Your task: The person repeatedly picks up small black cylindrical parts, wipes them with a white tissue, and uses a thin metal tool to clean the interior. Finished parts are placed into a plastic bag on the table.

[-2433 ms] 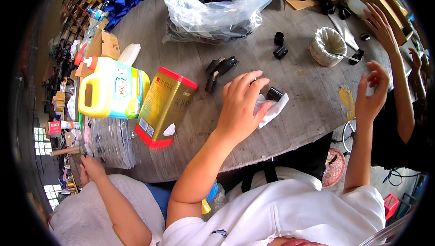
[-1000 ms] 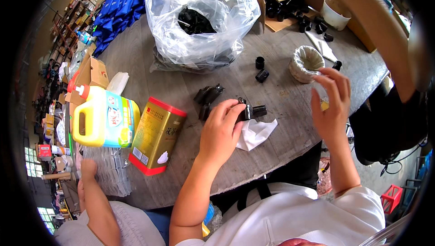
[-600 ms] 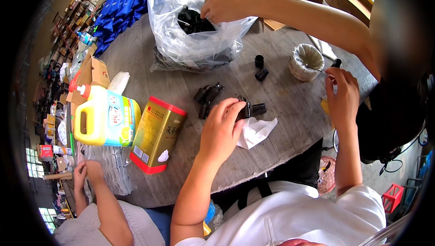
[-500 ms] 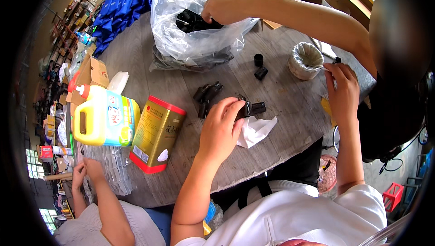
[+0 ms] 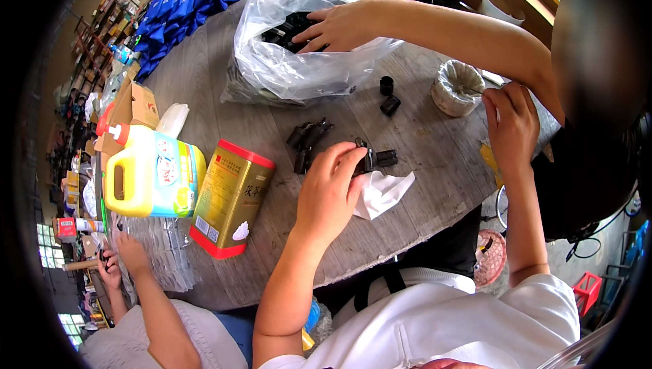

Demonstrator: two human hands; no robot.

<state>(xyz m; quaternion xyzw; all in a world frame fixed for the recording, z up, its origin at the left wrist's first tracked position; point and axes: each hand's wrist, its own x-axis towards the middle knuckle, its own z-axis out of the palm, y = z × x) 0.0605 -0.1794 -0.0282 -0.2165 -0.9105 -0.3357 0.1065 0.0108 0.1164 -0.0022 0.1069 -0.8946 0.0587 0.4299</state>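
My left hand (image 5: 329,182) is closed around a small black plastic part (image 5: 365,158), with the fingers covering much of it. A crumpled white tissue (image 5: 384,194) lies under the thumb side of that hand. More black parts (image 5: 309,139) lie just beyond my left hand, and one (image 5: 386,158) sits to its right. My right hand (image 5: 511,121) pinches a thin dark stick (image 5: 473,91) that reaches over the rim of a plastic-lined cup (image 5: 445,105). Two short black cylinders (image 5: 388,96) stand and lie left of the cup.
Another person's hand (image 5: 336,28) reaches into a clear plastic bag (image 5: 255,63) of black parts. A gold tin (image 5: 227,199) with red ends and a yellow jug (image 5: 153,175) stand at left. Beside them, a person's hands (image 5: 122,257) work near clear plastic packaging (image 5: 166,253).
The hand at the bag has opened out over the black parts. My right hand has shifted slightly, the stick now over the cup. At left, the other person's hands have parted, one holding something dark.
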